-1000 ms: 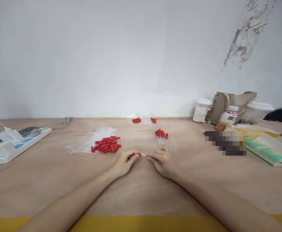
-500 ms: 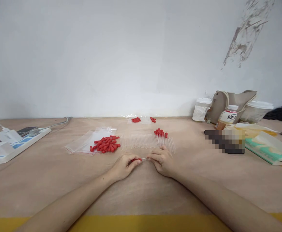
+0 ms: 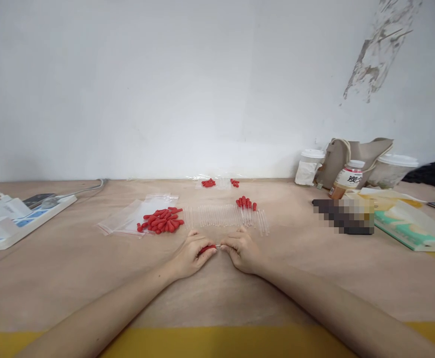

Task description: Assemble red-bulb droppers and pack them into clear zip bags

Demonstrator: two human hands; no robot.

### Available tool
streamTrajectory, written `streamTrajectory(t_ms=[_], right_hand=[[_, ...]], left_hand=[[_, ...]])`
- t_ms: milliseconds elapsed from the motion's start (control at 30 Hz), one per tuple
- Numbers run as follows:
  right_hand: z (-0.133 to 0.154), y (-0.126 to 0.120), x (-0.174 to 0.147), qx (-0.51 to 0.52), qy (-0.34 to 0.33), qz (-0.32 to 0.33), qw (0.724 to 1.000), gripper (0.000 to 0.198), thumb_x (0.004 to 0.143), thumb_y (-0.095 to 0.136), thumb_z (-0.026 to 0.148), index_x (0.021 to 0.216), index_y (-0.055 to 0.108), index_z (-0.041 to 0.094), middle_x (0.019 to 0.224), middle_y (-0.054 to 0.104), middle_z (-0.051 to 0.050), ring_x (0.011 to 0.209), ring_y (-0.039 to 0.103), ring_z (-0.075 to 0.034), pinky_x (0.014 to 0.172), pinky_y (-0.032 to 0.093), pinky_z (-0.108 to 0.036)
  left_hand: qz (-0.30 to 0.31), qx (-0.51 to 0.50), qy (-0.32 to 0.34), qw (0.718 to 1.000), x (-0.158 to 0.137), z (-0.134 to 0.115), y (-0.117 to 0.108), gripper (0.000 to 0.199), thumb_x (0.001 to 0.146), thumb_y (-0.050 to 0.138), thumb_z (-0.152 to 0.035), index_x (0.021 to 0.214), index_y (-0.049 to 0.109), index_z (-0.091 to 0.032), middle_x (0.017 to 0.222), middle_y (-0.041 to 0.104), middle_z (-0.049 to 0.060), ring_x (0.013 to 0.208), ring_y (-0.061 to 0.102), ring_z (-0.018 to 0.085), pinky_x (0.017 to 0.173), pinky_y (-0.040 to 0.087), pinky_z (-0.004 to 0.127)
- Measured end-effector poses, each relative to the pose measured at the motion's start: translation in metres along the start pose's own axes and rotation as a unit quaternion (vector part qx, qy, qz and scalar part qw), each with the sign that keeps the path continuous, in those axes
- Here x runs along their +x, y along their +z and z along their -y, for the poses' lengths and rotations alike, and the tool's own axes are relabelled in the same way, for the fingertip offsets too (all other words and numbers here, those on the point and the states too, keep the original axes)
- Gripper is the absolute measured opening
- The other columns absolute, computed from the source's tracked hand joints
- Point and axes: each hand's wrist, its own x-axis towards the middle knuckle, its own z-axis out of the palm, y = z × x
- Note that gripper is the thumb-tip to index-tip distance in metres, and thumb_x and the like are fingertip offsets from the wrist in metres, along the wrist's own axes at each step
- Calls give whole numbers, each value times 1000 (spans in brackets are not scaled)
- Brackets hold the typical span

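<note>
Pwr strip: white w/ blue, left edge of frame, plugs + cables on it.
Bags: clear plastic bags, flat on bench, left of ctr.
Pile: loose red bulbs, partly on bags.
L hand: left hand, just below frame ctr; fingers closed, gripping a red bulb.
Tube row: clear tubes, side by side, mid-frame, beyond hands.
Held tube: short bit of clear tube showing betw. hands, at bulb's mouth; how far in, can't tell.
R hand: right hand, just right of ctr; fingers pinched on tube, rest of it hidden.
Bulbed tubes: red-topped tubes, grouped at row's right part, near R hand.
Far right: lidded cup, grey bag, bottle, tissue pack.
</note>
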Motion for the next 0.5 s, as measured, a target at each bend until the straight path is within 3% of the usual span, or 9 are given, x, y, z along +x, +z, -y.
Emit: streamTrajectory(t_ms=[167,333,433,500], right_hand=[[-1,-7,2,-17,-17,15,1000,20,85,40,17,85,60,19,77,63,-2,73,54,-12,70,28,-27],[-1,-24,4,-169,-49,55,983,15,80,46,18,83,61,18,81,59,-6,78,47,-17,69,27,-31],[-5,-32,3,-206,-41,62,976,15,77,47,15,80,62,17,78,59,-7,77,47,-18,69,26,-32],[-13,-37,2,-200,18,33,979,17,78,46,16,79,63,17,78,61,-7,79,48,-18,72,27,-32]], left_hand=[[4,13,-4,1000,3,-4,-6,19,87,42,-27,85,58,-18,74,63,1,72,55,15,78,31,31],[-23,30,-1,999,4,1,-9,17,86,46,-28,89,61,-21,80,65,1,76,56,15,84,28,33],[-38,35,-8,999,1,7,-9,22,86,46,-26,106,55,-24,96,63,3,88,55,17,86,29,34],[-62,36,-37,997,-1,10,-9,34,85,45,-25,119,45,-24,106,58,5,95,51,19,86,31,35]])
